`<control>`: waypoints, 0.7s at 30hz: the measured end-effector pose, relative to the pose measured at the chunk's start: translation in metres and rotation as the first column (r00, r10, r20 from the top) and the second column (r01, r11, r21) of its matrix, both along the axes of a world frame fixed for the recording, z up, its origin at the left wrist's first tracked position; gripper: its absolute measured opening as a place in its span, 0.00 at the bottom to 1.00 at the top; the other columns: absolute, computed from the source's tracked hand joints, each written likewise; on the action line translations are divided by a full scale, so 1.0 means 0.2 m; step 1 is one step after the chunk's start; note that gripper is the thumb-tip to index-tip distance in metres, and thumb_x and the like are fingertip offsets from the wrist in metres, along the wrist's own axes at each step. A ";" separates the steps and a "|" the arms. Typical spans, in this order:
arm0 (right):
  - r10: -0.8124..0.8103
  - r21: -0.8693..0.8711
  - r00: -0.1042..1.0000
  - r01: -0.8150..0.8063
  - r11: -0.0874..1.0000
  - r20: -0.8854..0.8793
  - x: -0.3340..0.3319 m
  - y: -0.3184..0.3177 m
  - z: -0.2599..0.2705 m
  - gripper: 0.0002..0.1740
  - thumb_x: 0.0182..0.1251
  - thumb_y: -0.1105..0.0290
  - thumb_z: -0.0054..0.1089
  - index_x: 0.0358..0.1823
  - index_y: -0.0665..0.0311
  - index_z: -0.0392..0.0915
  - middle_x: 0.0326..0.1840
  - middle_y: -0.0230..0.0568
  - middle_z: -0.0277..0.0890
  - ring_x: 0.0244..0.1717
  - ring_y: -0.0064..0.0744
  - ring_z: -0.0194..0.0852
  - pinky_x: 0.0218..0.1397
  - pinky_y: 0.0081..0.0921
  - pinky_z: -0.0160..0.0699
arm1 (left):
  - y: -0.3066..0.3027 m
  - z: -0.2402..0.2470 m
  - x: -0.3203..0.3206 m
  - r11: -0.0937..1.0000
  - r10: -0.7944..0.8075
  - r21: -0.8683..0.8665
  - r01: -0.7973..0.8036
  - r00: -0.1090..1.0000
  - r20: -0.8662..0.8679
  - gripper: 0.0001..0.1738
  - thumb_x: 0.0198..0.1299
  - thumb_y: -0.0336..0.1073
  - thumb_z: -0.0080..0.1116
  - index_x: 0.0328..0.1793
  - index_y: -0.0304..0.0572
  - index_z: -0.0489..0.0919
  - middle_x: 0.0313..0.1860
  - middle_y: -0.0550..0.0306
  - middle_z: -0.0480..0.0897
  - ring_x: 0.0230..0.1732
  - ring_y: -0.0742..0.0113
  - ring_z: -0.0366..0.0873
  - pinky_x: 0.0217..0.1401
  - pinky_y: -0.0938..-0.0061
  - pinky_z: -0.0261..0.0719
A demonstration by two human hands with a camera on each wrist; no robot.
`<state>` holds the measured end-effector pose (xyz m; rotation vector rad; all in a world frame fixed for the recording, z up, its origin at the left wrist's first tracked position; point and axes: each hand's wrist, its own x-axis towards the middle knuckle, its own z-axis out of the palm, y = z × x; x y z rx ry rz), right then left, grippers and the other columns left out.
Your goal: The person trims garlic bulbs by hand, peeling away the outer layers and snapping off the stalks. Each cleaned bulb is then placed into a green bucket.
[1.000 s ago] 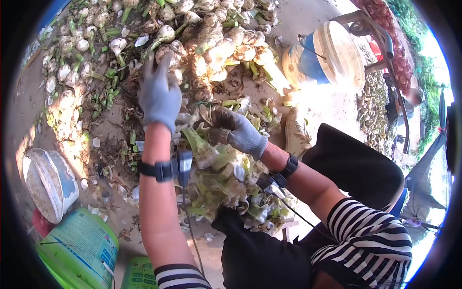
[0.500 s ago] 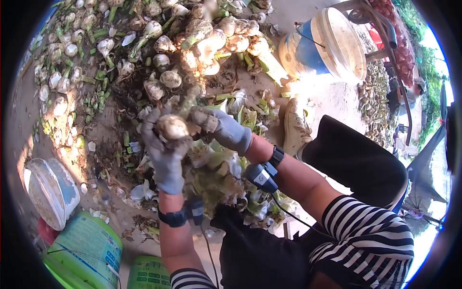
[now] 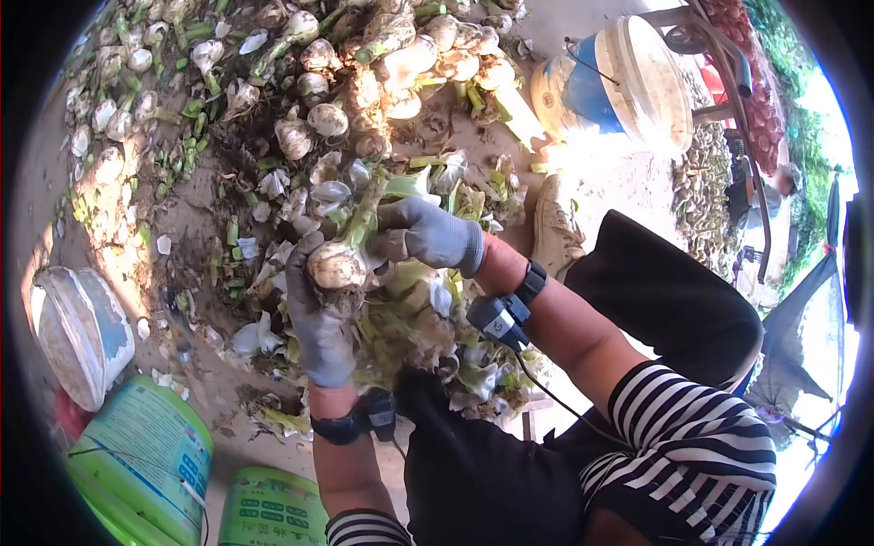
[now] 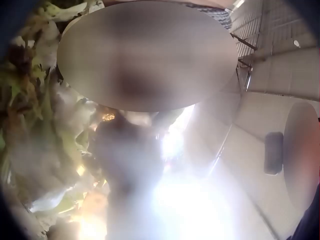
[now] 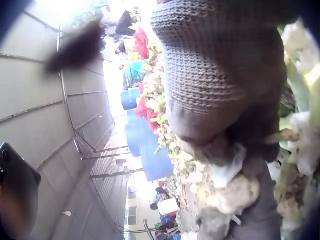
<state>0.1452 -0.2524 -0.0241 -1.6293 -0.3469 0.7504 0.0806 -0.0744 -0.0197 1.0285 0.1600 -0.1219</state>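
In the head view my gloved left hand (image 3: 320,332) cradles a garlic bulb (image 3: 337,266), its roots toward me and its thick green stalk (image 3: 368,207) pointing up and away. My gloved right hand (image 3: 430,235) has its fingers curled in beside the stalk's base. From the right wrist view, the knitted right glove (image 5: 210,75) pinches a pale strip of garlic husk (image 5: 227,172) right by the bulb (image 5: 235,194). Under both hands lies a heap of stripped leaves and husks (image 3: 410,337). Blur and glare cover most of the left wrist view.
Beyond my hands spreads a pile of untrimmed garlic (image 3: 364,82). A white-and-blue bucket (image 3: 614,86) stands upper right, a smaller one (image 3: 86,332) at left. Green tubs (image 3: 141,455) sit lower left. My black-clad knee (image 3: 674,291) is at right.
My left hand reached into the pile, took a garlic bulb and brought it back toward me. My right hand came over to meet it at the stalk.
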 end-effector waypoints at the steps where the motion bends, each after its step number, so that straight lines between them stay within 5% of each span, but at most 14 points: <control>1: 0.004 -0.001 1.000 -0.004 1.000 -0.002 -0.01 0.00 0.00 0.12 0.58 0.67 0.55 0.36 0.70 0.77 0.34 0.39 0.73 0.38 0.26 0.71 0.42 0.25 0.69 | -0.01 0.02 0.00 1.000 0.004 -0.001 -0.004 1.000 -0.002 0.36 0.46 0.37 0.65 0.61 0.37 0.63 0.52 0.55 0.69 0.51 0.63 0.72 0.46 0.67 0.81; 3: -0.094 0.011 0.990 0.096 0.995 -0.105 -0.03 0.01 -0.01 0.09 0.57 0.71 0.55 0.33 0.70 0.77 0.33 0.37 0.74 0.34 0.22 0.71 0.38 0.22 0.70 | -0.01 0.04 0.00 0.995 -0.004 -0.098 -0.009 0.990 -0.139 0.36 0.46 0.41 0.62 0.62 0.37 0.65 0.55 0.55 0.71 0.56 0.63 0.69 0.59 0.71 0.68; 5: -0.128 0.012 0.983 0.131 0.991 -0.134 -0.05 0.03 0.00 0.09 0.55 0.71 0.56 0.33 0.70 0.77 0.31 0.37 0.75 0.32 0.22 0.72 0.36 0.22 0.71 | 0.04 -0.05 -0.02 0.996 0.031 -0.076 -0.052 0.967 -0.254 0.34 0.48 0.44 0.59 0.61 0.37 0.65 0.55 0.52 0.72 0.55 0.60 0.71 0.53 0.70 0.74; 7: -0.199 0.008 0.962 0.204 0.979 -0.188 -0.08 0.04 0.02 0.09 0.52 0.72 0.57 0.32 0.71 0.78 0.26 0.37 0.77 0.27 0.21 0.73 0.33 0.21 0.73 | 0.12 -0.09 0.00 0.748 -0.373 -0.636 0.190 0.913 -0.165 0.29 0.51 0.37 0.56 0.60 0.38 0.66 0.55 0.48 0.73 0.52 0.54 0.73 0.44 0.68 0.80; 8: -0.197 0.008 0.962 0.202 0.979 -0.191 -0.08 0.03 -0.01 0.09 0.52 0.72 0.57 0.32 0.71 0.78 0.26 0.37 0.77 0.27 0.21 0.73 0.33 0.21 0.73 | 0.11 -0.06 -0.02 0.741 -0.316 -0.669 0.053 0.907 -0.278 0.31 0.54 0.40 0.57 0.62 0.35 0.63 0.55 0.51 0.70 0.45 0.58 0.76 0.37 0.72 0.83; 9: -0.118 0.014 0.970 0.118 0.993 0.213 -0.08 0.01 -0.07 0.07 0.49 0.75 0.58 0.30 0.69 0.77 0.27 0.37 0.76 0.29 0.27 0.74 0.33 0.23 0.73 | 0.08 -0.05 -0.03 0.741 -0.315 -0.669 0.051 0.907 -0.280 0.31 0.54 0.40 0.57 0.62 0.35 0.63 0.55 0.51 0.70 0.45 0.58 0.76 0.37 0.72 0.83; 10: -0.021 -0.015 0.812 0.036 0.999 0.583 -0.07 0.01 -0.08 0.06 0.46 0.78 0.59 0.29 0.68 0.77 0.28 0.38 0.76 0.31 0.33 0.76 0.33 0.26 0.73 | 0.06 -0.04 -0.02 0.854 -0.212 -0.516 0.062 0.948 -0.236 0.32 0.54 0.39 0.58 0.63 0.37 0.62 0.55 0.52 0.70 0.46 0.60 0.75 0.36 0.74 0.82; 12: -0.103 -0.063 0.818 0.167 0.984 0.565 -0.10 0.01 -0.08 0.06 0.48 0.78 0.58 0.30 0.68 0.77 0.27 0.39 0.75 0.29 0.34 0.76 0.33 0.25 0.74 | -0.01 0.01 -0.02 0.986 -0.015 -0.168 -0.017 0.982 -0.190 0.34 0.51 0.38 0.61 0.64 0.43 0.61 0.56 0.55 0.70 0.49 0.65 0.74 0.37 0.80 0.79; 13: -0.190 -0.111 0.814 0.296 0.949 0.548 -0.11 0.01 -0.07 0.06 0.50 0.77 0.57 0.31 0.68 0.78 0.26 0.40 0.75 0.28 0.35 0.76 0.32 0.25 0.75 | -0.01 0.02 -0.01 0.985 -0.014 -0.171 -0.019 0.981 -0.192 0.34 0.51 0.38 0.61 0.64 0.43 0.61 0.56 0.55 0.70 0.49 0.65 0.74 0.37 0.80 0.79; 15: -0.130 -0.141 0.860 0.227 0.964 0.494 -0.12 0.02 -0.04 0.07 0.48 0.80 0.57 0.31 0.67 0.77 0.25 0.40 0.75 0.27 0.36 0.76 0.31 0.24 0.75 | 0.00 0.03 0.00 0.994 0.085 -0.043 -0.098 0.969 -0.233 0.31 0.55 0.37 0.56 0.66 0.47 0.60 0.56 0.57 0.70 0.51 0.66 0.72 0.38 0.79 0.78; 17: -0.281 0.054 0.895 0.280 0.959 0.347 -0.14 0.06 0.02 0.07 0.48 0.81 0.56 0.31 0.69 0.77 0.27 0.41 0.75 0.25 0.36 0.76 0.29 0.22 0.76 | 0.01 0.03 0.00 0.984 0.108 -0.110 -0.140 0.962 -0.252 0.27 0.58 0.36 0.49 0.65 0.43 0.61 0.56 0.55 0.70 0.54 0.66 0.70 0.43 0.75 0.77; 18: -0.439 0.077 0.895 0.445 0.892 -0.080 -0.14 0.07 0.09 0.07 0.51 0.78 0.56 0.33 0.68 0.78 0.27 0.38 0.77 0.24 0.27 0.76 0.31 0.20 0.75 | 0.01 0.01 0.01 0.986 0.162 -0.002 -0.165 0.969 -0.185 0.24 0.60 0.37 0.45 0.64 0.40 0.63 0.56 0.55 0.70 0.54 0.66 0.70 0.45 0.73 0.76; 19: -0.437 0.076 0.896 0.443 0.893 -0.080 -0.15 0.07 0.09 0.07 0.51 0.78 0.56 0.33 0.68 0.78 0.27 0.38 0.77 0.24 0.27 0.76 0.31 0.20 0.75 | 0.00 -0.01 0.02 0.975 0.207 0.102 -0.197 0.972 -0.107 0.23 0.62 0.38 0.40 0.62 0.38 0.64 0.57 0.54 0.70 0.54 0.65 0.70 0.47 0.72 0.75; 21: -0.417 0.032 0.907 0.419 0.907 -0.058 -0.15 0.08 0.07 0.07 0.56 0.77 0.52 0.33 0.70 0.78 0.26 0.37 0.77 0.25 0.25 0.76 0.32 0.21 0.76 | 0.03 -0.09 0.04 0.972 0.236 0.042 -0.233 0.968 -0.091 0.23 0.65 0.42 0.36 0.59 0.33 0.67 0.54 0.53 0.73 0.50 0.67 0.73 0.51 0.74 0.72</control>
